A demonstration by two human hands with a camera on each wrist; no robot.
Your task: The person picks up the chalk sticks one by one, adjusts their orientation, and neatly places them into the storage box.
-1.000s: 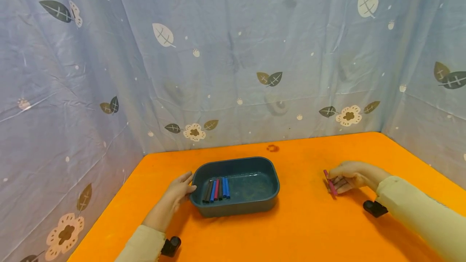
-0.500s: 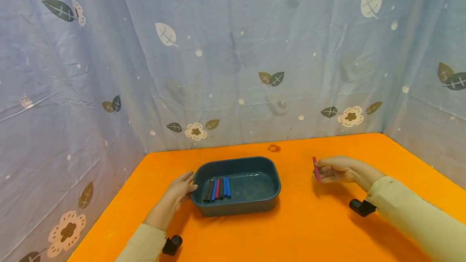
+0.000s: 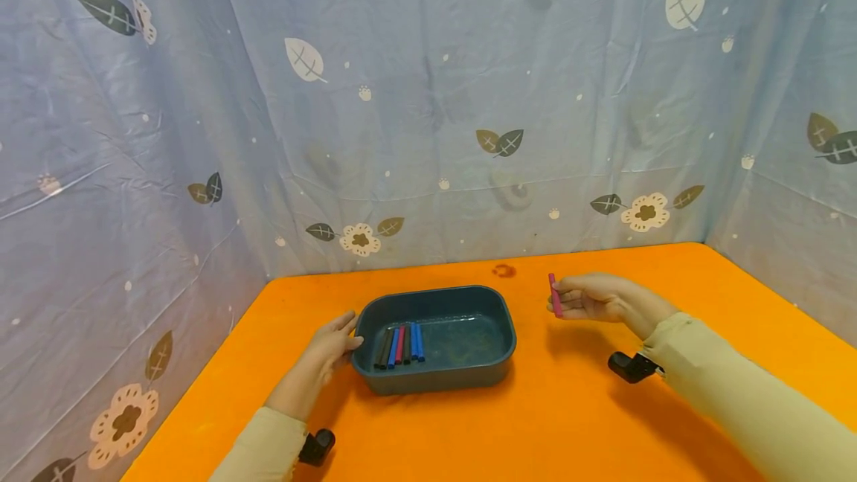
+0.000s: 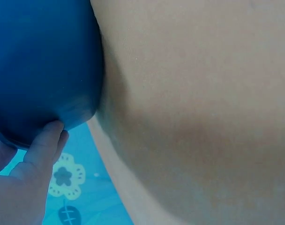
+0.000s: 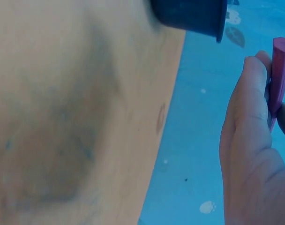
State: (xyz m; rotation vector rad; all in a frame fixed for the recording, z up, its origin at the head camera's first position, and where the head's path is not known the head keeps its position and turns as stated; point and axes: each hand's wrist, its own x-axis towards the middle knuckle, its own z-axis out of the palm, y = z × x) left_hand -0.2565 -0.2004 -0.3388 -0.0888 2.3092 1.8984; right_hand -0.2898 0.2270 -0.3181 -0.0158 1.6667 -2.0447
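Observation:
My right hand [image 3: 596, 297] pinches a pink stick [image 3: 555, 296] between thumb and fingers, above the orange table to the right of a dark blue-grey tray [image 3: 435, 381]. In the right wrist view the pink stick [image 5: 279, 77] shows a flat, angular end. At the tray's left end, my left hand [image 3: 329, 348] grips the rim. Its thumb is over the edge and its fingers lie along the outer wall, as the left wrist view also shows. Inside the tray, at the left, several short sticks lie side by side: black, blue and one pink stick [image 3: 399, 345].
The orange table [image 3: 535, 422] runs back to a light blue curtain [image 3: 402, 132] printed with flowers and leaves, which also stands at both sides. A reddish ring stain [image 3: 504, 271] marks the table's back edge. Each wrist carries a small black camera [image 3: 629, 367].
My right hand has lifted the pink stick from the right side of the table and carried it left, nearer the tray. My left hand stays on the tray's rim.

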